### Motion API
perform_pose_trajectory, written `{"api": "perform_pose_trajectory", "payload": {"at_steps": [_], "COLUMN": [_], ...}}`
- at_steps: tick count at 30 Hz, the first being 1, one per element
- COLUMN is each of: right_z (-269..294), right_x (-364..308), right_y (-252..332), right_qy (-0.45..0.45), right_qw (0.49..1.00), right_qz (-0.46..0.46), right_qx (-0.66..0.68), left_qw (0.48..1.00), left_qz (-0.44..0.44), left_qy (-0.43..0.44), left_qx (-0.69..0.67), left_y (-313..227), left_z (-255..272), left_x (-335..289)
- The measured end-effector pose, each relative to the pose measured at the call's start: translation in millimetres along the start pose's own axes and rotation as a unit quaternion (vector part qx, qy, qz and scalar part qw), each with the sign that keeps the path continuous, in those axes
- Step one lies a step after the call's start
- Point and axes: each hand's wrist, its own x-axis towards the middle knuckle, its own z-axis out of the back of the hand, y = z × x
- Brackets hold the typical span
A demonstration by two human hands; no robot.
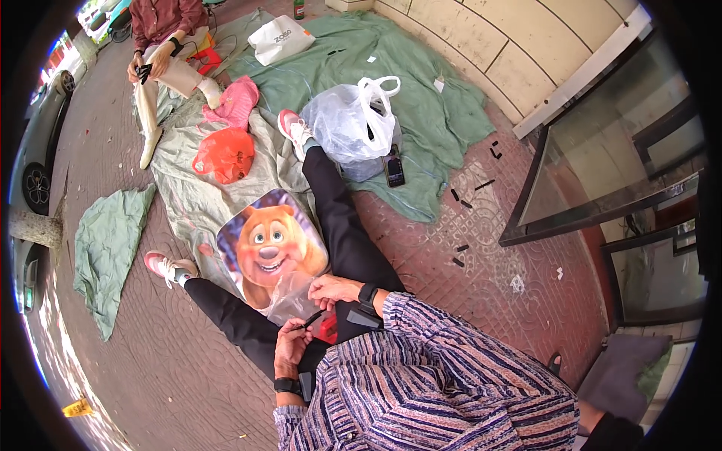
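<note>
My left hand [291, 347], over my lap, pinches a thin black stick-like piece [311, 319]. Close to that piece's far end, my right hand [332, 289] has its fingers pressed together; what they grip, if anything, is hidden. A clear plastic bag [292, 295] lies just beyond my hands, touching the near edge of a rounded square board [254, 239] printed with an orange cartoon bear. Between my thighs, a red object [328, 328] shows partly under my hands. Both wrists wear black bands with dark blocks.
Beyond my right foot stands a white plastic bag [342, 120], with a phone [393, 167] beside it. A red bag [224, 155] rests on the grey cloth [180, 203]. Black pieces [460, 198] are scattered near a glass door [602, 165]. A seated person [169, 45] holds black pieces.
</note>
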Motion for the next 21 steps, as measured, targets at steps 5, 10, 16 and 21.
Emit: {"api": "perform_pose_trajectory", "payload": {"at_steps": [5,10,16,21], "right_z": [0.8,0.5,1.0,0.2], "right_x": [0.7,0.8,0.7,-0.8], "right_y": [-1.6,-0.6,0.3,0.4], "right_qy": [0.008,0.013,0.011,0.009], "right_qw": [1.000,1.000,1.000,1.000], "right_qz": [0.020,0.018,0.009,0.008], "right_qx": [-0.003,0.002,0.008,0.010], "left_qw": [1.000,1.000,0.998,0.991], "left_qz": [-0.002,-0.012,-0.053,-0.079], "left_qy": [-0.002,-0.008,0.029,0.082], "left_qx": [-0.001,-0.002,-0.025,-0.075], "left_y": [1.0,4.5,5.0,5.3], "left_z": [0.3,7.6,11.1,11.9], "left_x": [1.1,2.7,-1.2,-5.3]}}
